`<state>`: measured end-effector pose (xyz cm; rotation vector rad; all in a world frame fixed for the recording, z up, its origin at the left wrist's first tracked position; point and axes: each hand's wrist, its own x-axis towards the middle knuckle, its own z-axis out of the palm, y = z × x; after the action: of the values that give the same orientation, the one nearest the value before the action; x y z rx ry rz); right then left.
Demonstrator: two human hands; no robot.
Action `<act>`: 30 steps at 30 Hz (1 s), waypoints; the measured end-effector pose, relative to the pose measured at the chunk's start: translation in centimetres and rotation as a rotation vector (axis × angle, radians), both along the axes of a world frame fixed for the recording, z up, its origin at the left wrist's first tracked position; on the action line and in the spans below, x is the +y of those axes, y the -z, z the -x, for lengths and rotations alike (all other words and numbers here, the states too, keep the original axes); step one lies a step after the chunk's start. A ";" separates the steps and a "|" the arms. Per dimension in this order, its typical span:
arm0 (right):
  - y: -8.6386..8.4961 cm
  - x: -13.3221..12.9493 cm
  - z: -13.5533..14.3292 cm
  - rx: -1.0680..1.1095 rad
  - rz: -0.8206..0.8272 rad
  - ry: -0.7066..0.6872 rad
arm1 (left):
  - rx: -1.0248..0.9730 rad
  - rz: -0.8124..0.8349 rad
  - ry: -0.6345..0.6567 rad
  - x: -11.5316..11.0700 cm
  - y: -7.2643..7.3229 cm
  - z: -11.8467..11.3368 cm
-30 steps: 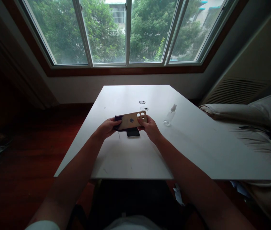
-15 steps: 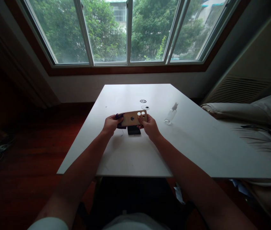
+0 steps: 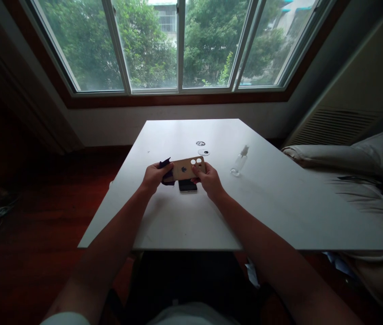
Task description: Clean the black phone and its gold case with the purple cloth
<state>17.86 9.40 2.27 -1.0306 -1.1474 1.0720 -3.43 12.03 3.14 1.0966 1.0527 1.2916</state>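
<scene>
A tan phone case (image 3: 184,169) with round camera holes and a dark emblem is held above the white table (image 3: 273,212). My left hand (image 3: 153,177) is closed on a dark purple cloth (image 3: 167,174) wrapped round the case's left end. My right hand (image 3: 210,180) pinches the case's right end, beside the camera holes. Below the case a black phone (image 3: 188,185) lies on the table, partly hidden by it.
Two small round patterned pieces (image 3: 200,143) (image 3: 204,152) lie beyond the case. A clear spray bottle (image 3: 239,161) stands to the right. A sofa (image 3: 340,158) is at the table's right, and a window (image 3: 179,49) is behind.
The purple cloth has shifted at the case's left end and its corner now sticks up above it. My right hand stays on the right end. The view has moved slightly.
</scene>
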 end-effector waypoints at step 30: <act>-0.4 -0.1 -0.4 -0.033 -0.041 -0.039 | -0.106 0.072 0.126 0.0 0.0 -0.3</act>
<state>18.29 9.34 2.65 -1.0005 -1.2157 1.0620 -3.16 12.08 3.14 1.0126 0.9293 1.1887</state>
